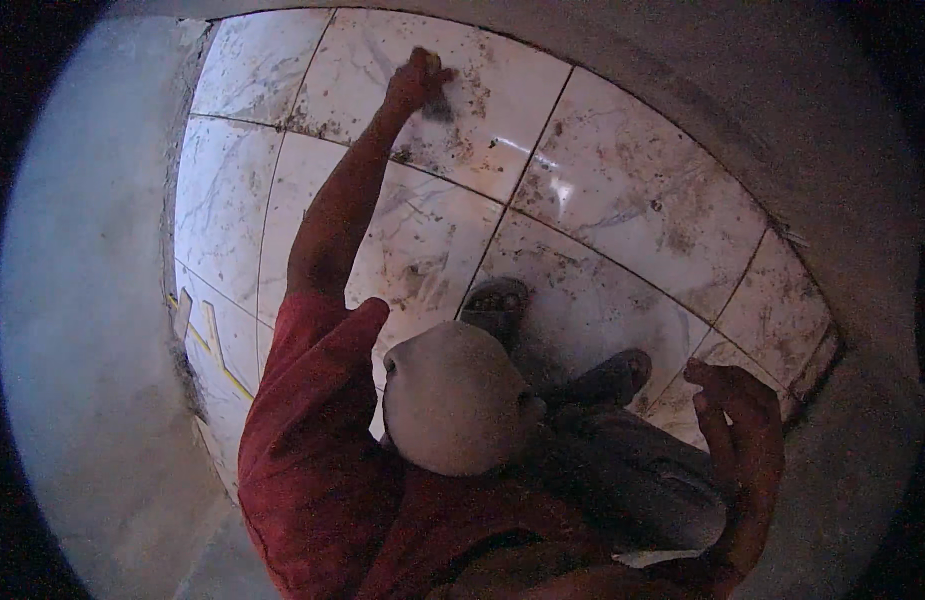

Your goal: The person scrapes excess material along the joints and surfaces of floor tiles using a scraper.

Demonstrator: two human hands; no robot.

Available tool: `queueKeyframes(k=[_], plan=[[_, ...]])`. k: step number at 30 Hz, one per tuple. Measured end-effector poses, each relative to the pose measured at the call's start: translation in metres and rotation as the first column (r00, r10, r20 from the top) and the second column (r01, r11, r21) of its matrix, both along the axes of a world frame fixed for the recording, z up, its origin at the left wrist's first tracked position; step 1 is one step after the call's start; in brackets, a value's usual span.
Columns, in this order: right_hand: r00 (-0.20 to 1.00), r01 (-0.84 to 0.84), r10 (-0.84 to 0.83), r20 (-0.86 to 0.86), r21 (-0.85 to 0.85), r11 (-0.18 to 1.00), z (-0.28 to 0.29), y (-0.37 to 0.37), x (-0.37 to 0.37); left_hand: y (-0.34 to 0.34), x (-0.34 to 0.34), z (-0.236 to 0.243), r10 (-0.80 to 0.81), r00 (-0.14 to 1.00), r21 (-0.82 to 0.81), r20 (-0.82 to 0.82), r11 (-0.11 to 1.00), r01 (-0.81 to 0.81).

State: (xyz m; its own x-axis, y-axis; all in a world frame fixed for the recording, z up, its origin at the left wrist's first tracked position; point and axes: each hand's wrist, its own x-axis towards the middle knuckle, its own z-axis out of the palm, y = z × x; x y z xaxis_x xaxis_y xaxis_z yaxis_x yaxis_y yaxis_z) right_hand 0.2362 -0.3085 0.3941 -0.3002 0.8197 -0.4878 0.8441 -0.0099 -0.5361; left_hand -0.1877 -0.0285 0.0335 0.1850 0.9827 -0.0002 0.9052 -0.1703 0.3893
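My left arm, in a red sleeve, stretches far across a white marble-patterned tile floor [422, 230] smeared with brown dirt. At its end my left hand [414, 82] is closed around a small tool [438, 108]. A dark grey, flat end shows below the fingers and a yellowish bit above them; its exact kind is too blurred to tell. The tool is at or just over a dirty tile. At the lower right my right hand [740, 405] hangs by my leg, fingers loosely bent and apart, holding nothing visible.
Two feet in dark sandals [497, 297] stand on the tiles. A rounded pale shape [462, 400], perhaps a knee, hides part of the floor. Yellow-edged strips [210, 325] lie at the left. Rough grey concrete [92, 300] borders the tiles, and dark joints run between them.
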Motion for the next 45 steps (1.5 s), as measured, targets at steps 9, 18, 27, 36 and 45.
queueKeyframes(k=[9,18,27,36,45], plan=[[1.0,0.012,-0.012,-0.013,0.019,1.0,-0.006,0.004,-0.003,-0.085,0.015,0.029,0.089,0.995,-0.207,0.054,0.975,-0.076],[0.999,0.023,-0.022,-0.044,0.013,1.0,0.001,0.002,-0.009,-0.082,0.001,-0.003,-0.077,0.994,-0.118,0.072,0.989,0.085],[0.939,0.33,-0.344,0.022,0.229,0.916,-0.089,-0.07,0.045,-0.093,0.025,0.023,-0.064,0.995,-0.127,0.079,0.989,0.073],[0.996,-0.031,0.025,0.08,0.075,0.997,0.014,-0.002,-0.013,-0.095,0.032,0.024,-0.025,1.0,-0.168,0.016,0.985,0.027],[0.998,0.051,-0.047,-0.043,0.103,0.993,0.014,-0.002,-0.016,-0.1,0.026,0.052,0.075,0.991,-0.222,0.111,0.974,-0.049]])
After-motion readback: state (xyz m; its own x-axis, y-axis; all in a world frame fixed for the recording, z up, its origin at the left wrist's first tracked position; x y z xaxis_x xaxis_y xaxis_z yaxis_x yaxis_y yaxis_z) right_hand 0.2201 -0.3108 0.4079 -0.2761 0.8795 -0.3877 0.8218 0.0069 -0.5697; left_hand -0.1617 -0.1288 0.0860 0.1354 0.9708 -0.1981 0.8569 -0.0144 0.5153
